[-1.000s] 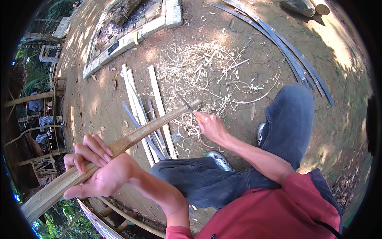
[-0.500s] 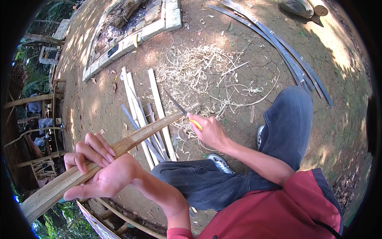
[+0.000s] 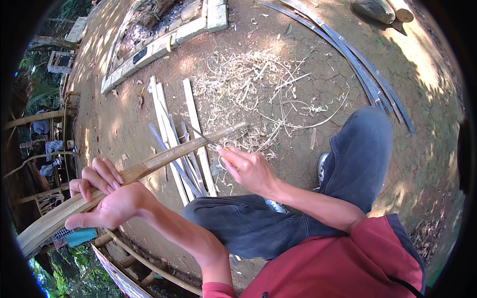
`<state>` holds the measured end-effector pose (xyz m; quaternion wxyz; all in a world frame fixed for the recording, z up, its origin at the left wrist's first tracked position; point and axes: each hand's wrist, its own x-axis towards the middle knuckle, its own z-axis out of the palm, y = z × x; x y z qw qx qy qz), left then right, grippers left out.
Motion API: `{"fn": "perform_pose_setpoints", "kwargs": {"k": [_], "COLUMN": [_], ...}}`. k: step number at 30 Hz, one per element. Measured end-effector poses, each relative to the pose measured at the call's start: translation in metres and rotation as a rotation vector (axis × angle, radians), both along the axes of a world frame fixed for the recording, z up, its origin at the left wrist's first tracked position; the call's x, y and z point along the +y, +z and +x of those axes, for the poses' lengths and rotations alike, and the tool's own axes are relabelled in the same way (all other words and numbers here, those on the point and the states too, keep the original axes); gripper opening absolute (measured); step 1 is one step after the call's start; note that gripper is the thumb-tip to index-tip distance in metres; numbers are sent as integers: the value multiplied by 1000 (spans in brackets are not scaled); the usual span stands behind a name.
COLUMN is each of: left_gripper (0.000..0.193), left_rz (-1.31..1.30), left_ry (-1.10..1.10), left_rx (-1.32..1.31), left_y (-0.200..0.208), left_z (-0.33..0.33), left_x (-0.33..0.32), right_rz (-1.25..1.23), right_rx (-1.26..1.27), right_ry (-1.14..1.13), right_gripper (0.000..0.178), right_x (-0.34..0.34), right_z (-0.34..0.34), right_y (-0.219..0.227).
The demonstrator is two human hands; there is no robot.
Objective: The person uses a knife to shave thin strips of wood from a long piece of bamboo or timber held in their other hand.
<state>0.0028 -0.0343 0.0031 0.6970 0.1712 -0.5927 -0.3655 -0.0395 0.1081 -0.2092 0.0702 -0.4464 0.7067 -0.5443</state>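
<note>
A long, pale bamboo pole (image 3: 174, 153) slants across from the lower left to the middle, its thinner far end above the shavings. Around its thick near part my left hand (image 3: 112, 201) is closed, with the thumb along the lower side. My right hand (image 3: 252, 170) grips a knife (image 3: 202, 135) by its handle, of which only a bit of yellow shows between the fingers. Its thin dark blade crosses the pole short of the far end, pointing up and left.
Curly shavings (image 3: 243, 74) lie on the cracked earth ahead. Pale strips (image 3: 195, 129) rest left of centre, and long dark strips (image 3: 350, 57) curve at the right. A stone-block border (image 3: 191, 31) with a phone-like black object (image 3: 139, 55) stands far left. My knees are bent below.
My right hand and the knife have slid back along the pole toward my left hand. The pole and my left hand have shifted slightly left and up.
</note>
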Motion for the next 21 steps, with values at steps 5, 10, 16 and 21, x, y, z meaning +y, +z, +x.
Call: {"fn": "perform_pose_setpoints", "kwargs": {"k": [5,10,16,21], "left_gripper": [66,66,64,65], "left_rz": [1,38,11,-11], "left_ry": [-7,-16,17,-29], "left_rx": [-21,0,-27,-28], "left_y": [-1,0,1,2], "left_z": [-8,-6,-17,-14], "left_x": [12,11,15,5], "right_rz": [305,422,51,237], "right_rx": [2,-247,15,-132], "right_ry": [-65,19,-85,-81], "right_gripper": [31,33,31,27], "right_x": [0,-2,-7,-9], "right_z": [2,-13,2,-11], "right_y": [-51,-64,-44,-115]}}
